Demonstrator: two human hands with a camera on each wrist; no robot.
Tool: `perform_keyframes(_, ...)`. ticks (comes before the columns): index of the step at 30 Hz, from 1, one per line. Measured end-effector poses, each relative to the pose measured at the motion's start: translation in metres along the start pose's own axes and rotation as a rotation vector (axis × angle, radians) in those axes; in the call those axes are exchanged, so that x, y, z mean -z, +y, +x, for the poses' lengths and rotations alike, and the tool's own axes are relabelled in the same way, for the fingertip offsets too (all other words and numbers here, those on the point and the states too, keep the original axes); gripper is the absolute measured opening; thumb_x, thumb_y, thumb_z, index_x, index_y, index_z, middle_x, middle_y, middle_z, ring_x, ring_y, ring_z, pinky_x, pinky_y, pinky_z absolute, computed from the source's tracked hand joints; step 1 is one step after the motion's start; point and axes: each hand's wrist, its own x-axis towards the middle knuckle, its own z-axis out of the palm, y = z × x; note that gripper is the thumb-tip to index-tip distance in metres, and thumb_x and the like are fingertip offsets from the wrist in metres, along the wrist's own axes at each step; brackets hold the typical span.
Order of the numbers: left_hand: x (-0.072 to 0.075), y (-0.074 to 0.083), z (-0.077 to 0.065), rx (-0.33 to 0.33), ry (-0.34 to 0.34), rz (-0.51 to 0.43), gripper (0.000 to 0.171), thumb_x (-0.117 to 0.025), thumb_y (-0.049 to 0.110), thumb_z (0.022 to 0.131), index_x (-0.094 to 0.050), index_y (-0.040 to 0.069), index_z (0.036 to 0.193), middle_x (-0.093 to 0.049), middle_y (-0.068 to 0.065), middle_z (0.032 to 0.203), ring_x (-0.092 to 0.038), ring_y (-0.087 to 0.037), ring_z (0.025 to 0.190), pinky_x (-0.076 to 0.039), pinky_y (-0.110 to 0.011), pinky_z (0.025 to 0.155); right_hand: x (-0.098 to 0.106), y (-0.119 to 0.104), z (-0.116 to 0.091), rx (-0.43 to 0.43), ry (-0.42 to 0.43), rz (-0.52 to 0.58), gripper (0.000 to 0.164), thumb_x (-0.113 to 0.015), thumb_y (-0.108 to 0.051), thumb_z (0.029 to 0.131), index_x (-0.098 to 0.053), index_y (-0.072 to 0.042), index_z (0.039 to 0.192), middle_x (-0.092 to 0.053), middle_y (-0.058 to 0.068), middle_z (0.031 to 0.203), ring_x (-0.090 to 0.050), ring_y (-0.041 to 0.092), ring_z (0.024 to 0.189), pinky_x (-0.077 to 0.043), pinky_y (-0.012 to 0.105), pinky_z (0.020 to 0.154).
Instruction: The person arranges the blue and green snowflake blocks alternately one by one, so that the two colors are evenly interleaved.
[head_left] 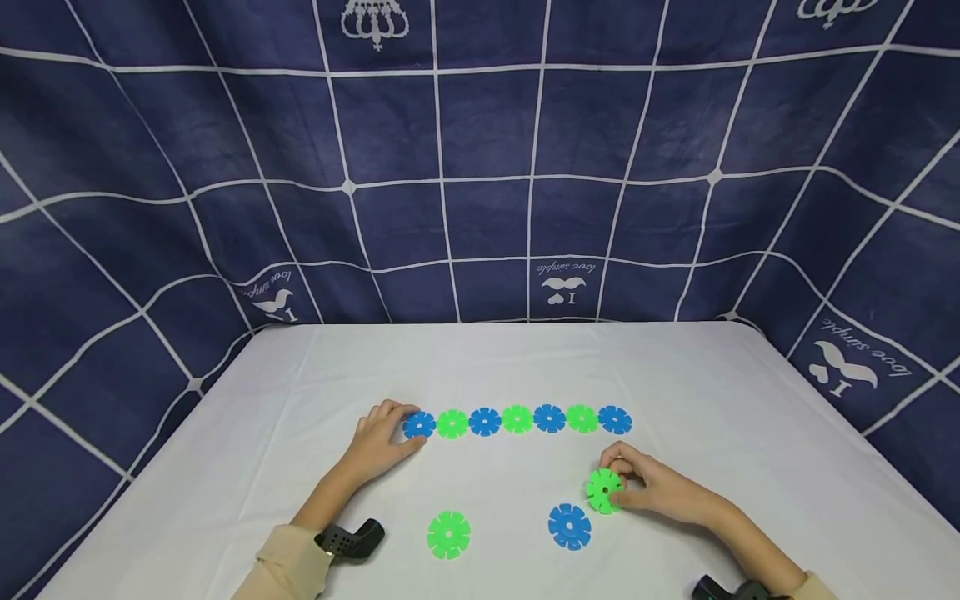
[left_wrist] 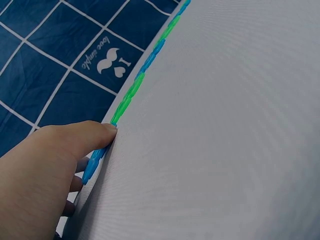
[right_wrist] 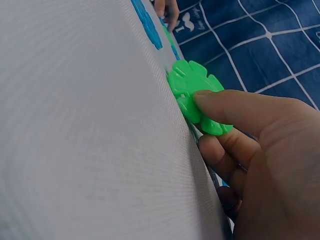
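Observation:
A row of blue and green notched plastic snowflake discs (head_left: 517, 419) lies across the table, colours alternating. At its left end my left hand (head_left: 380, 442) holds the end blue disc (head_left: 419, 425) by its edges; in the left wrist view the thumb (left_wrist: 95, 135) lies along the near side, fingers partly hidden behind. My right hand (head_left: 660, 487) pinches a green disc (head_left: 603, 491) between thumb and fingers, tilted up, below the row's right end. The right wrist view shows the thumb pressed on this green disc's face (right_wrist: 192, 80).
Nearer the front, a loose green disc (head_left: 448, 535) lies on the white tablecloth (head_left: 360, 358), and a loose blue disc (head_left: 569, 527) lies just left of my right hand. A dark blue checked curtain (head_left: 480, 217) rises behind and beside the table.

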Motion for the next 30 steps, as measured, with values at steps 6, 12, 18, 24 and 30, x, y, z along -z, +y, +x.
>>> perform_keyframes(6, 0.0, 0.0, -0.001, -0.005, 0.006, -0.002, 0.055, -0.064, 0.044, 0.078, -0.055, 0.013, 0.122, -0.051, -0.008, 0.113, -0.044, -0.023, 0.107, -0.029, -0.037, 0.08, 0.001, 0.001, 0.0, -0.013, 0.015, 0.011, 0.032, -0.06, -0.017, 0.086, -0.047, -0.007, 0.114, -0.053, 0.002, 0.087, -0.05, 0.008, 0.083, -0.034, 0.02, 0.076)
perform_keyframes(12, 0.001, 0.0, 0.0, -0.011, 0.006, 0.0, 0.054, -0.064, 0.042, 0.078, -0.054, 0.013, 0.122, -0.051, -0.007, 0.113, -0.044, -0.023, 0.107, -0.029, -0.036, 0.079, 0.003, 0.001, 0.0, -0.026, 0.064, -0.019, 0.031, -0.059, -0.017, 0.086, -0.05, -0.01, 0.115, -0.054, 0.004, 0.09, -0.05, 0.006, 0.08, -0.038, 0.022, 0.069)
perform_keyframes(18, 0.0, 0.0, 0.0, 0.006, -0.005, -0.005, 0.053, -0.064, 0.042, 0.078, -0.054, 0.013, 0.122, -0.051, -0.007, 0.114, -0.044, -0.022, 0.107, -0.029, -0.036, 0.08, 0.007, 0.003, 0.001, -0.034, 0.135, -0.031, 0.034, -0.056, -0.016, 0.088, -0.049, -0.006, 0.12, -0.054, 0.004, 0.092, -0.049, 0.006, 0.078, -0.04, 0.021, 0.067)
perform_keyframes(24, -0.001, -0.001, 0.0, 0.005, -0.003, 0.001, 0.054, -0.064, 0.043, 0.078, -0.054, 0.014, 0.122, -0.051, -0.006, 0.113, -0.044, -0.022, 0.107, -0.029, -0.035, 0.079, 0.015, 0.004, 0.0, -0.071, 0.216, 0.016, 0.038, -0.054, -0.016, 0.09, -0.047, -0.002, 0.124, -0.049, 0.01, 0.094, -0.052, 0.006, 0.074, -0.046, 0.024, 0.065)
perform_keyframes(30, 0.0, -0.001, 0.0, -0.007, 0.0, 0.006, 0.054, -0.063, 0.044, 0.078, -0.054, 0.013, 0.122, -0.051, -0.006, 0.114, -0.044, -0.022, 0.107, -0.029, -0.036, 0.079, 0.022, 0.008, -0.001, -0.077, 0.287, 0.021, 0.04, -0.053, -0.015, 0.09, -0.044, 0.001, 0.126, -0.049, 0.011, 0.094, -0.053, 0.007, 0.065, -0.048, 0.024, 0.061)
